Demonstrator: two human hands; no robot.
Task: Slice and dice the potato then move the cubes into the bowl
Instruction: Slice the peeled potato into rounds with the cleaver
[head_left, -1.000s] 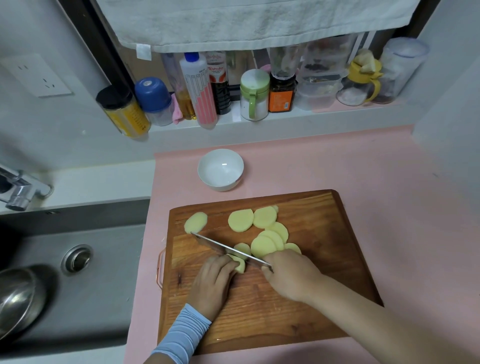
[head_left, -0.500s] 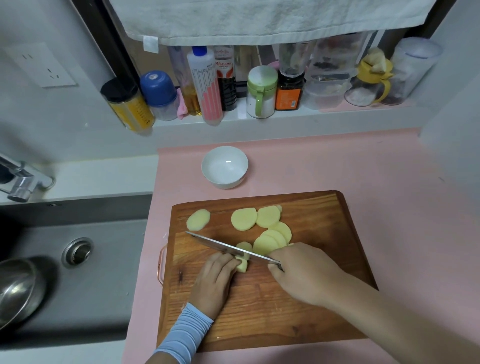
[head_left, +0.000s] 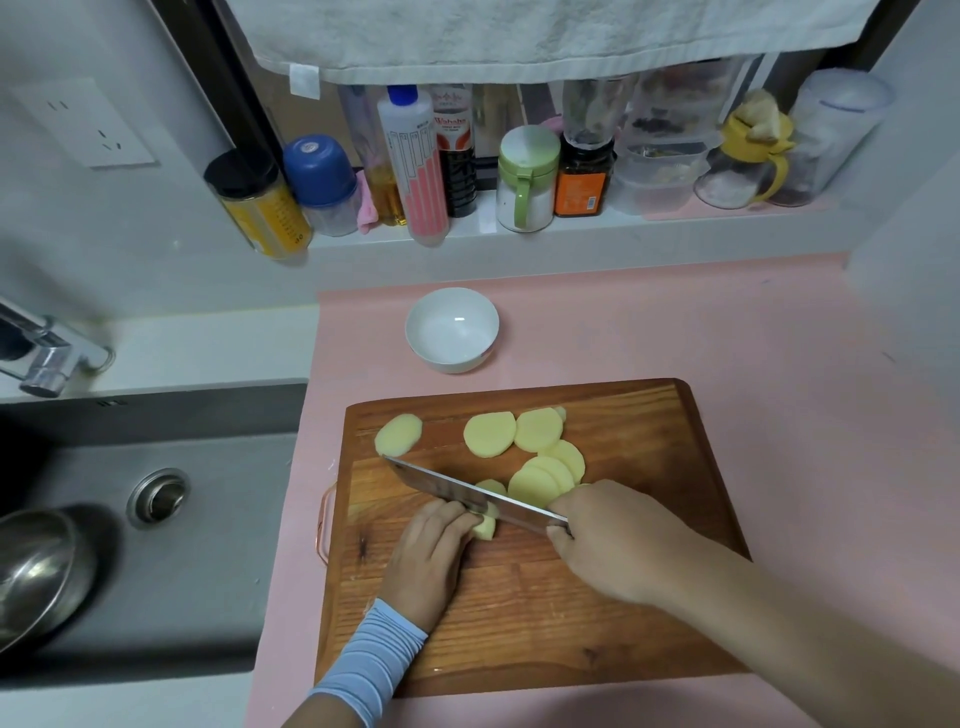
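Right hand (head_left: 613, 540) gripped the knife (head_left: 457, 491), left hand (head_left: 431, 556) pinched the shrunken potato stub (head_left: 487, 527) mid cutting board (head_left: 649, 426); slicing looked nearly done.

Dim, soft light; warped, blurry edges.

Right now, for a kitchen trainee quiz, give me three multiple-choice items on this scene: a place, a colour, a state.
1. Where does the bowl stand?
A. in the sink
B. on the pink counter beyond the cutting board
C. on the window ledge

2. What colour is the sleeve on the left wrist?
A. light blue
B. red
C. black

3. What is the right hand doing?
A. resting flat on the board
B. gripping the knife
C. lifting the bowl

Answers: 1 B, it sits past the board's far edge; 2 A, pale blue fabric covers the wrist; 3 B, it is curled round the knife.
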